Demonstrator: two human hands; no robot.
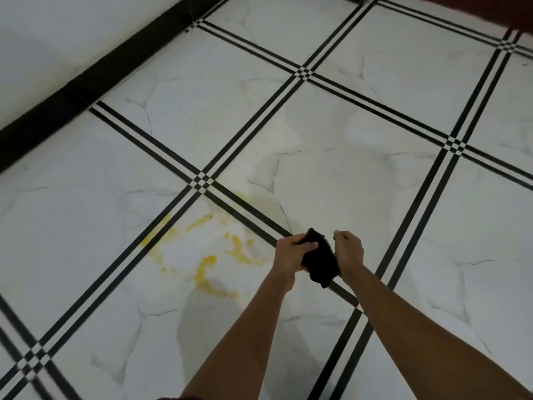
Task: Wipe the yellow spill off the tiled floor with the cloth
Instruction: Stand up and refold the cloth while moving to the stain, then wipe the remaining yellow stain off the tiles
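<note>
The tiled floor (346,125) was white, marble-patterned, with black striped borders; a yellow spill (209,259) lay smeared across adjoining tiles.

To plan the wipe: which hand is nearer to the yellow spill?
Left. The left hand is just right of the spill, gripping the cloth; the right hand is beyond the cloth, farther away.

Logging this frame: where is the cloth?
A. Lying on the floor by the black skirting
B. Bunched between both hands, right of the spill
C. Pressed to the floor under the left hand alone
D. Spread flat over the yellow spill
B: the black cloth is bunched between the left hand and the right hand, while the yellow spill lies uncovered on the tiled floor to their left.
</note>
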